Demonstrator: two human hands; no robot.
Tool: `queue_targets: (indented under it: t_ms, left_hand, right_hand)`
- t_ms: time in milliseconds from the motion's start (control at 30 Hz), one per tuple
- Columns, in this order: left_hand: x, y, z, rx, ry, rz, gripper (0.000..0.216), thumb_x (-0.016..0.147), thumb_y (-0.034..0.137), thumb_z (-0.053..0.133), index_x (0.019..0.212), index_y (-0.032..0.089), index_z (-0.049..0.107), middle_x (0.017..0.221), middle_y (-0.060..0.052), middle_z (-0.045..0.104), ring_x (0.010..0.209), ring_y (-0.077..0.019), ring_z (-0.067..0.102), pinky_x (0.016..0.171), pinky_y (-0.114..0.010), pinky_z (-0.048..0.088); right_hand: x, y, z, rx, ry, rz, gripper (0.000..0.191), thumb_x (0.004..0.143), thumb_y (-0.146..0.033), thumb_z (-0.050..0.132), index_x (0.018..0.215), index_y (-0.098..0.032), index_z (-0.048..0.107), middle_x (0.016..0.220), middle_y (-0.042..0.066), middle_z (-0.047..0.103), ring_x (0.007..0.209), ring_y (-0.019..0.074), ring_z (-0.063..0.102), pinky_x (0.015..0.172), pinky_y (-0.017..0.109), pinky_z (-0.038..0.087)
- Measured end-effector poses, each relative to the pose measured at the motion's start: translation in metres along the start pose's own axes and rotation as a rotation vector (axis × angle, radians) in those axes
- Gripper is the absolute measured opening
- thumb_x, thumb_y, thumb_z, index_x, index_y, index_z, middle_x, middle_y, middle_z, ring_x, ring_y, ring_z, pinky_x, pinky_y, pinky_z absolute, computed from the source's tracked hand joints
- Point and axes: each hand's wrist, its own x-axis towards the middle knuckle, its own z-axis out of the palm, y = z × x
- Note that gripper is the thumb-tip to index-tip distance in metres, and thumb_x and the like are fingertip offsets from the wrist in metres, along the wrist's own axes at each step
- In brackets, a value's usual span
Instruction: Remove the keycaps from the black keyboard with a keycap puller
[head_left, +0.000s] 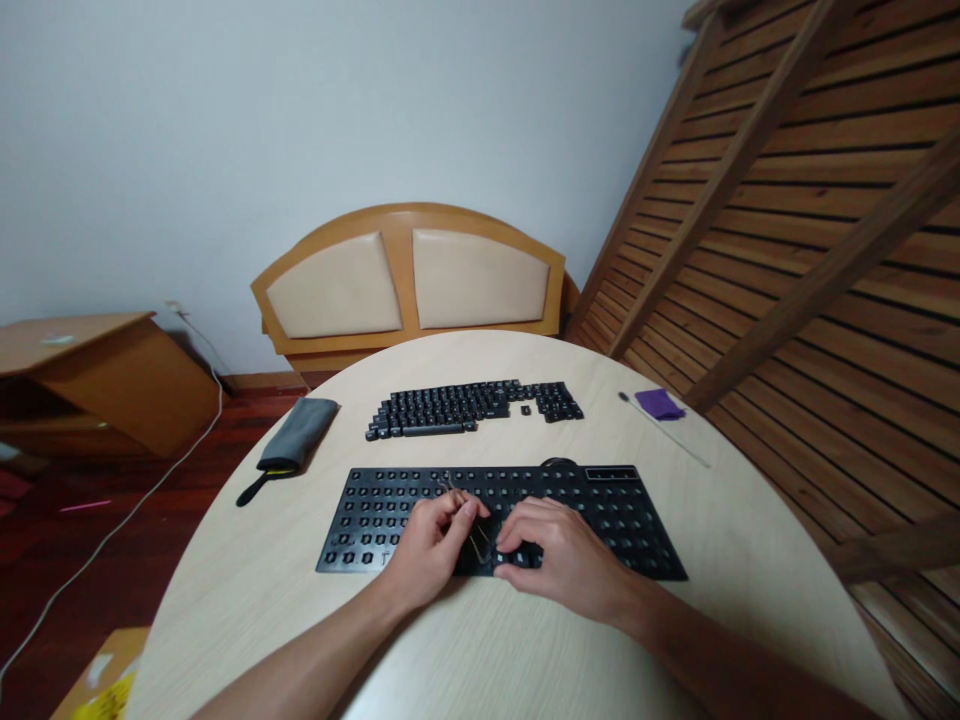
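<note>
A black keyboard base (379, 515) lies in front of me, most of its key positions bare, with rows of small sockets showing. My left hand (431, 545) is closed around a thin wire keycap puller (480, 548), whose wire ends point down at the base's lower middle. Curled over the base just right of it is my right hand (559, 555). Its thumb and fingers close around a few black keycaps (519, 557) still seated at the lower edge. The fingers partly hide which keycap they grip.
Beyond the base, loose black keycaps (435, 408) lie in keyboard order, one single keycap (526, 410) apart. A grey pouch (298, 435) sits left; a purple cloth (660, 404) and a thin brush (667, 430) lie right. The round table (262, 600) faces a wooden headboard (405, 270).
</note>
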Motion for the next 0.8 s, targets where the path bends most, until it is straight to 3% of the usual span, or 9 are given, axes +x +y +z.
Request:
queue_targets:
  t_ms: [100, 200, 300, 600, 800]
  left_hand:
    - [0.0013, -0.0025, -0.0023, -0.050, -0.004, -0.042, 0.043, 0.097, 0.048, 0.047, 0.087, 0.012, 0.069, 0.082, -0.006, 0.067, 0.071, -0.0155, 0.055, 0.067, -0.027, 0.039]
    - [0.0016, -0.0034, -0.0057, -0.095, -0.042, -0.106, 0.045, 0.096, 0.052, 0.046, 0.087, 0.013, 0.065, 0.063, 0.003, 0.048, 0.056, -0.0110, 0.040, 0.055, -0.024, 0.030]
    - [0.0011, -0.0013, -0.0084, -0.149, -0.104, -0.125, 0.043, 0.097, 0.054, 0.043, 0.086, 0.015, 0.060, 0.063, 0.006, 0.036, 0.054, -0.0098, 0.033, 0.053, -0.023, 0.026]
    - [-0.0021, -0.0011, -0.0102, -0.168, -0.140, -0.113, 0.042, 0.099, 0.053, 0.038, 0.084, 0.017, 0.055, 0.068, 0.004, 0.037, 0.061, -0.0116, 0.035, 0.057, -0.024, 0.029]
    - [0.0000, -0.0031, -0.0090, -0.267, 0.005, -0.135, 0.043, 0.096, 0.056, 0.043, 0.081, 0.017, 0.055, 0.072, 0.003, 0.039, 0.060, -0.0110, 0.033, 0.052, -0.023, 0.027]
  right_hand:
    - [-0.0008, 0.0006, 0.0002, -0.006, -0.005, 0.000, 0.018, 0.070, -0.020, 0.082, 0.078, -0.020, 0.065, 0.086, -0.001, 0.073, 0.080, 0.0162, 0.065, 0.075, 0.030, 0.043]
    - [-0.0009, 0.0013, 0.0004, -0.013, -0.009, 0.004, 0.018, 0.071, -0.021, 0.082, 0.078, -0.020, 0.065, 0.086, -0.001, 0.072, 0.080, 0.0160, 0.065, 0.075, 0.030, 0.044]
    - [0.0000, 0.0016, 0.0004, -0.013, -0.013, 0.008, 0.017, 0.071, -0.022, 0.081, 0.078, -0.020, 0.066, 0.086, -0.001, 0.072, 0.080, 0.0159, 0.065, 0.075, 0.030, 0.044]
    - [0.0007, -0.0014, 0.0008, 0.007, 0.004, 0.008, 0.016, 0.069, -0.019, 0.081, 0.078, -0.020, 0.068, 0.084, -0.001, 0.073, 0.077, 0.0162, 0.066, 0.074, 0.030, 0.046]
    - [0.0015, -0.0037, -0.0029, 0.142, 0.035, 0.107, 0.012, 0.072, -0.021, 0.079, 0.078, -0.019, 0.068, 0.082, 0.000, 0.073, 0.075, 0.0145, 0.067, 0.070, 0.026, 0.049]
